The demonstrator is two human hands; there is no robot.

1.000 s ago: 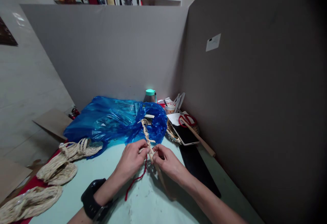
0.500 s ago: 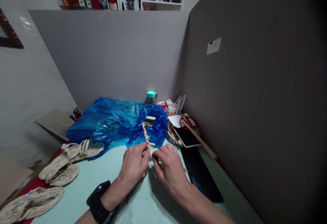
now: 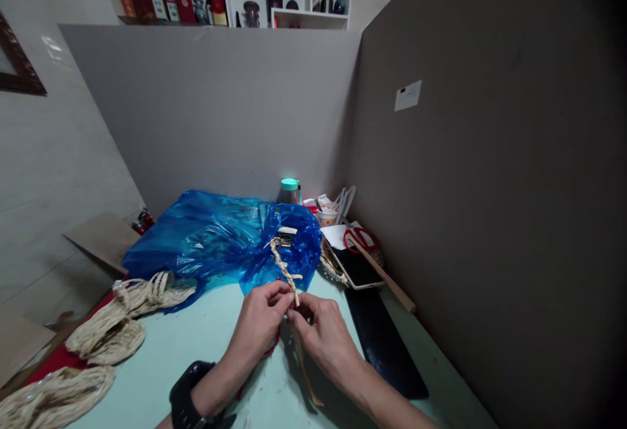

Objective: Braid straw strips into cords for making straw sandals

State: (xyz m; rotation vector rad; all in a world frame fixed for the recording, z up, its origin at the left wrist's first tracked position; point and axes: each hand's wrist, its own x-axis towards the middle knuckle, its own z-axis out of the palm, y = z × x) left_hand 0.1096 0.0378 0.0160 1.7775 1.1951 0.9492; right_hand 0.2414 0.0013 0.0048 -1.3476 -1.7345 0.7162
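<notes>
A thin braid of pale straw [image 3: 283, 266] runs from the mouth of the blue plastic bag [image 3: 206, 239] toward me. At its near end my left hand [image 3: 267, 315] is closed, pinching the braid between thumb and fingers. Close beside it, my right hand [image 3: 318, 328] is closed on the straw strands at the same end. One loose straw strand [image 3: 304, 370] hangs below my right hand to the table. A red cord [image 3: 271, 349] shows partly from behind my left hand and wrist. A black watch sits on my left wrist.
Woven straw sandals [image 3: 105, 334] lie at the left on red cloth. To the right are a phone [image 3: 360, 266], red-handled scissors [image 3: 362, 239], a wooden stick [image 3: 386, 279] and a long black flat object [image 3: 386, 344]. A bottle [image 3: 289, 190] stands behind the bag, before grey partitions.
My right hand opened out over the strands, then closed again beside the left. Both hands now meet at the braid's end, whose lower part has shifted slightly right. The loose strand shows below again.
</notes>
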